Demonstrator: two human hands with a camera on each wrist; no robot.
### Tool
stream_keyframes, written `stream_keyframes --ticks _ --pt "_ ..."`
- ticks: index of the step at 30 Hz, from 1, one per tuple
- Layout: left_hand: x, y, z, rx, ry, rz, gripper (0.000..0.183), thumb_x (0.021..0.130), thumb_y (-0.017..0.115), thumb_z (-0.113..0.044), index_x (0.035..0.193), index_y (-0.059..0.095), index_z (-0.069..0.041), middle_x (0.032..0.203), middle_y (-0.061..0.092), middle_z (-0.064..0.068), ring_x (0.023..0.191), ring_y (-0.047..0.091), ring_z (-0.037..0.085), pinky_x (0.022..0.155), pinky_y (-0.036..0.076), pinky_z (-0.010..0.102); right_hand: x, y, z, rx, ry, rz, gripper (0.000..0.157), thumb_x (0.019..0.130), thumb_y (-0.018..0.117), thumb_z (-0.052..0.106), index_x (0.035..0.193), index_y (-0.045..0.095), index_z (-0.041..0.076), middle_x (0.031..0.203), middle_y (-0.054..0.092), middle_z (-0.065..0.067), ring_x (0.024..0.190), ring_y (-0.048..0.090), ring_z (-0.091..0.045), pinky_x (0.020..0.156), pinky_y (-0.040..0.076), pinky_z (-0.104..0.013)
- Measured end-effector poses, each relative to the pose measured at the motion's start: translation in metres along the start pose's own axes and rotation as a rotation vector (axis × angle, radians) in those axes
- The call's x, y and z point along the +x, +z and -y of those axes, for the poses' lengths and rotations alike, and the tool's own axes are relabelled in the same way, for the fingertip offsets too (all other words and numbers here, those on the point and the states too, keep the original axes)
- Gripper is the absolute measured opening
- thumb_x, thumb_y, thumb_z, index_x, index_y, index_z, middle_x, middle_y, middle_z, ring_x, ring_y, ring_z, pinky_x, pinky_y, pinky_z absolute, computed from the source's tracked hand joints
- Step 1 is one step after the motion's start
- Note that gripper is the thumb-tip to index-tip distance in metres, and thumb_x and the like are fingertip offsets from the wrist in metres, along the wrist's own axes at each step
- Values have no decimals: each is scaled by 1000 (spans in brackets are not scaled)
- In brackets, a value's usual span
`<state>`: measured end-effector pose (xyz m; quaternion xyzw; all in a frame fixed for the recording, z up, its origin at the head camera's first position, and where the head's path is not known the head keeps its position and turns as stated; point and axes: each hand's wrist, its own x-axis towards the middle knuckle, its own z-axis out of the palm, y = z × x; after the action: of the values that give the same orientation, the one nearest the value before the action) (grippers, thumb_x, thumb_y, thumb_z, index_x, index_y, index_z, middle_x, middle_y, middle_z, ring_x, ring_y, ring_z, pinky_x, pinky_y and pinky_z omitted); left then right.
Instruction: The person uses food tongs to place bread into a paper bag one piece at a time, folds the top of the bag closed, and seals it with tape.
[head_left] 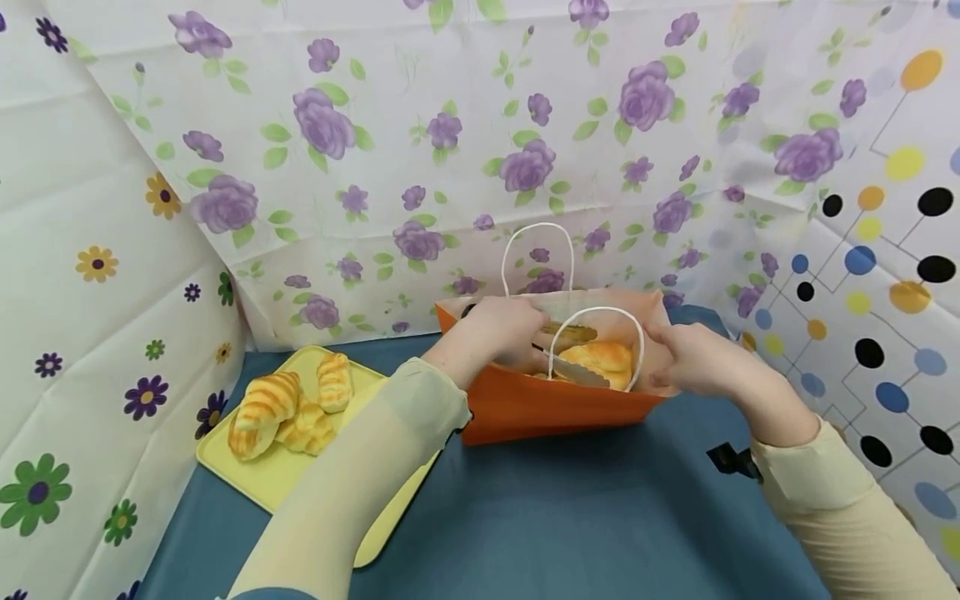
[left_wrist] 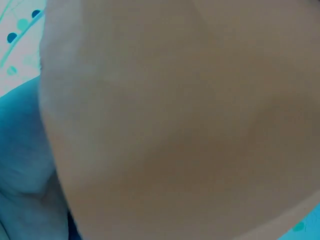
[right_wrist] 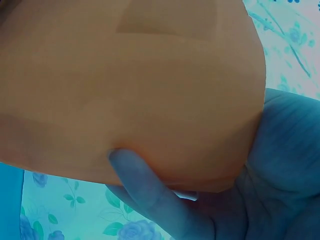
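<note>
An orange paper bag (head_left: 555,417) with white cord handles stands upright on the table, its mouth spread. My left hand (head_left: 495,329) reaches over the near left rim and grips metal tongs (head_left: 588,375) that point into the bag. The tongs' two arms are spread apart, with a golden bread (head_left: 611,358) beside them. At the bag's right side, my right hand (head_left: 701,358) holds the paper edge; in the right wrist view a finger (right_wrist: 140,175) presses on the paper. Tan paper fills most of the left wrist view, hiding the tongs there.
A yellow tray (head_left: 247,483) lies at the left with several pastries (head_left: 266,404) on it, partly under my left forearm. Flowered sheeting (head_left: 450,175) walls the back and sides of the blue table (head_left: 585,517).
</note>
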<state>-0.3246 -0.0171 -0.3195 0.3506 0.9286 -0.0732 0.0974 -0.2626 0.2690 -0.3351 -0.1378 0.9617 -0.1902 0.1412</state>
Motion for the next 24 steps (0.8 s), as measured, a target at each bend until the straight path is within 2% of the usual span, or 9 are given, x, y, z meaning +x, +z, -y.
stream_keyframes --ticks 2,5,8,11,16,21,24 --pt "-3 -3 3 -7 -10 8 70 100 67 -63 155 58 -21 151 60 1 135 58 25 109 49 50 0 -1 1 -3 -4 -3 82 98 76 13 161 31 -13 137 62 -33 87 59 -29 68 49 -39" --pt "-9 -7 9 -14 -27 7 77 100 67 -65 162 51 -23 159 53 2 141 55 27 112 48 50 1 -1 1 -23 -7 -19 81 98 77 15 161 34 -13 147 55 -37 104 62 -36 77 54 -43" --pt "-16 -7 15 -53 -34 -18 81 99 66 -67 165 45 -27 165 47 4 146 50 28 113 46 52 1 0 1 -27 9 -17 80 99 76 17 160 34 -13 149 52 -38 115 61 -42 83 55 -48" --pt "-24 -3 22 -108 -27 -80 84 98 64 -69 167 42 -26 166 46 7 148 49 28 114 45 53 3 1 1 -29 23 -10 79 100 76 18 160 35 -13 148 53 -38 120 61 -45 87 55 -52" --pt "-39 9 37 -193 -18 -189 82 99 64 -67 166 45 -22 151 58 8 132 60 25 107 51 48 5 2 1 -32 20 -13 80 99 76 21 159 37 -13 148 53 -38 128 57 -53 96 53 -63" --pt "-52 15 46 -241 -29 -283 83 101 62 -66 167 42 -20 148 57 10 127 61 25 103 53 47 6 1 2 -32 28 -16 79 100 75 21 158 37 -15 150 50 -40 135 50 -58 103 47 -69" --pt "-59 19 49 -267 -41 -361 83 101 62 -65 167 41 -19 141 59 10 114 63 25 94 55 45 8 1 3 -34 31 -18 78 100 75 21 158 37 -16 149 50 -40 135 50 -58 103 47 -69"
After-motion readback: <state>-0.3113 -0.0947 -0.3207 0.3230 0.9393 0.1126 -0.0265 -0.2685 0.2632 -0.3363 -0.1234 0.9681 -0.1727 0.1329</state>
